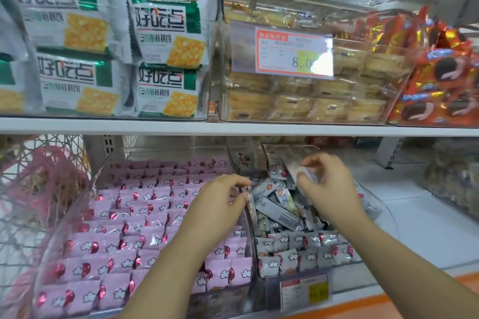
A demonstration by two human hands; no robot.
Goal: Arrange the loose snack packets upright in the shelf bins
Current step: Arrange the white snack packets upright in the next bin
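Two clear bins stand side by side on the lower shelf. The left bin (103,171) holds neat rows of pink snack packets (145,217). The right bin (373,197) has grey packets (298,248) upright in front and a loose jumble of grey packets (277,204) behind. My left hand (217,204) reaches over the wall between the bins, fingers curled, pinching the edge of a grey packet. My right hand (329,184) is raised above the jumble and grips a small grey packet (298,168) between thumb and fingers.
On the upper shelf stand clear bins of green-and-white cracker packs (166,54), pale wrapped cakes (305,103) behind a price tag (293,52), and orange cookie packs (440,85). A wire basket (33,189) stands at the left. A price label (305,290) hangs on the right bin's front.
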